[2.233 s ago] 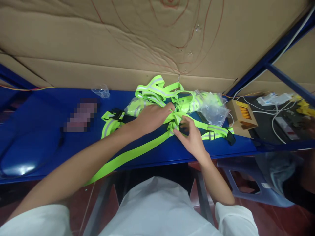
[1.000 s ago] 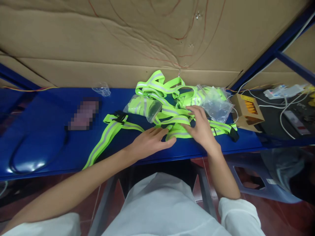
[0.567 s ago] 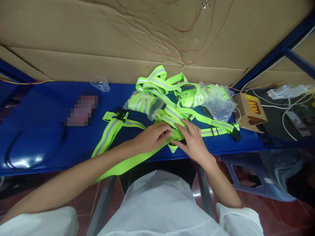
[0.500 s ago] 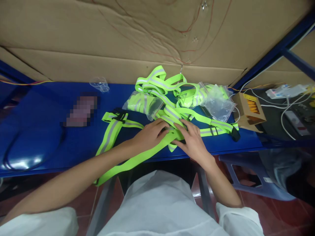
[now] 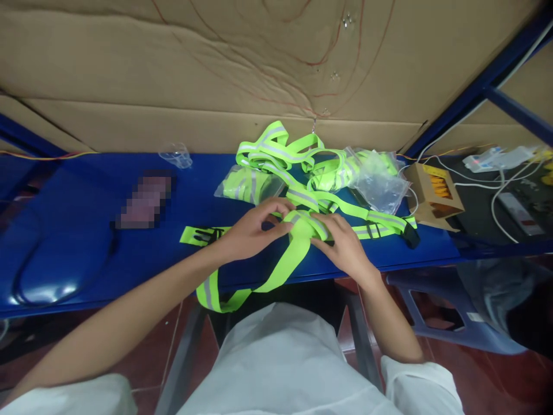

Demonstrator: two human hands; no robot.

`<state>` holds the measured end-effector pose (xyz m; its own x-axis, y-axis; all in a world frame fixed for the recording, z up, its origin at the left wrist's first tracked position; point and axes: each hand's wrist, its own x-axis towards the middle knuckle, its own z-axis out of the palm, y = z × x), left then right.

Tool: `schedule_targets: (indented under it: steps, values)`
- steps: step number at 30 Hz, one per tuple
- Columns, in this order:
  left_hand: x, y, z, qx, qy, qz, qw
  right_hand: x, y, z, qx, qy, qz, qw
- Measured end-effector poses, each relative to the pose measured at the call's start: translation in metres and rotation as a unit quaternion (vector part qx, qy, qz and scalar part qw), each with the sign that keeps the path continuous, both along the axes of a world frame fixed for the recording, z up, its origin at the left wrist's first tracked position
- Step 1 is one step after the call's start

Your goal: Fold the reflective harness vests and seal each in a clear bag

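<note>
A neon yellow-green reflective strap (image 5: 287, 262) with a grey stripe is gathered between my two hands near the table's front edge. My left hand (image 5: 261, 227) pinches the folded part between thumb and fingers. On the other side, my right hand (image 5: 341, 242) grips the same folds, its thumb below and fingers on top. From there the strap loops down over the edge and back up on the left, where a black buckle (image 5: 207, 235) lies by my left forearm. More reflective strap (image 5: 276, 153) lies in loose coils just behind my hands.
Bagged straps (image 5: 248, 184) and a clear plastic bag (image 5: 382, 187) lie on the blue table (image 5: 86, 259). A small cardboard box (image 5: 434, 196) with yellow contents stands right, near white cables. A pixelated object (image 5: 144, 202) lies left. Cardboard lines the back; a blue stool (image 5: 458, 311) stands below right.
The strap in my hands is now folded into a thicker bundle. Its hanging loop has been drawn to the right, and the buckle on the left has shifted closer to the front edge.
</note>
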<state>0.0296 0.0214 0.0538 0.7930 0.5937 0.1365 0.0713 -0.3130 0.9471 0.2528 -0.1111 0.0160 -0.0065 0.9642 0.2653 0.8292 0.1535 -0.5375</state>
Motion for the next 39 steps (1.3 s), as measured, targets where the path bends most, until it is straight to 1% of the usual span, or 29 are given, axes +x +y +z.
schedule_targets:
  steps: [2, 4, 6, 8, 10, 13, 15, 17, 20, 23, 25, 27, 28, 30, 32, 35, 37, 39]
  values:
    - [0.000, 0.004, -0.002, -0.048, -0.045, 0.037, 0.997, 0.002, 0.003, -0.003, 0.012, 0.029, 0.000, 1.000]
    - [0.001, 0.010, -0.006, -0.070, -0.072, 0.076, 0.992, 0.002, 0.006, -0.003, 0.024, 0.043, -0.012, 0.999]
    - [0.002, 0.017, -0.009, -0.057, -0.090, 0.107, 0.989, 0.001, 0.007, 0.003, 0.050, 0.033, -0.038, 0.997]
    - [0.005, 0.024, -0.010, -0.032, -0.103, 0.120, 0.987, -0.003, 0.009, 0.016, 0.088, 0.032, -0.040, 0.995]
    - [0.007, 0.030, -0.007, -0.028, -0.113, 0.115, 0.987, -0.010, 0.014, 0.033, 0.112, 0.063, 0.001, 0.992]
    - [0.009, 0.036, 0.001, -0.054, -0.143, 0.086, 0.984, -0.018, 0.034, 0.053, 0.109, 0.107, 0.076, 0.985]
    - [0.009, 0.038, 0.008, -0.079, -0.174, 0.062, 0.980, -0.019, 0.056, 0.059, 0.092, 0.133, 0.115, 0.980]
    - [0.007, 0.041, 0.015, -0.118, -0.192, 0.030, 0.974, -0.015, 0.079, 0.059, 0.064, 0.162, 0.140, 0.975]
    - [0.007, 0.047, 0.030, -0.192, -0.186, -0.023, 0.963, -0.005, 0.107, 0.056, 0.003, 0.205, 0.151, 0.967]
    - [0.011, 0.056, 0.053, -0.226, -0.190, -0.046, 0.954, 0.001, 0.120, 0.055, -0.037, 0.262, 0.192, 0.945]
    - [0.016, 0.062, 0.071, -0.219, -0.202, -0.055, 0.953, 0.001, 0.122, 0.057, -0.046, 0.294, 0.231, 0.926]
    - [0.024, 0.065, 0.088, -0.204, -0.202, -0.067, 0.956, 0.000, 0.123, 0.064, -0.070, 0.314, 0.263, 0.909]
    - [0.027, 0.066, 0.096, -0.196, -0.200, -0.073, 0.957, 0.000, 0.123, 0.069, -0.087, 0.326, 0.271, 0.902]
    - [0.032, 0.067, 0.111, -0.181, -0.205, -0.098, 0.957, 0.001, 0.126, 0.081, -0.101, 0.362, 0.265, 0.888]
    - [0.033, 0.068, 0.125, -0.173, -0.223, -0.137, 0.950, 0.005, 0.131, 0.095, -0.069, 0.408, 0.240, 0.878]
    - [0.027, 0.076, 0.142, -0.168, -0.244, -0.167, 0.940, 0.017, 0.141, 0.118, 0.050, 0.469, 0.185, 0.862]
    - [0.020, 0.085, 0.149, -0.160, -0.237, -0.168, 0.944, 0.028, 0.143, 0.136, 0.124, 0.493, 0.139, 0.850]
    - [0.012, 0.096, 0.150, -0.163, -0.225, -0.173, 0.945, 0.038, 0.140, 0.152, 0.164, 0.495, 0.103, 0.847]
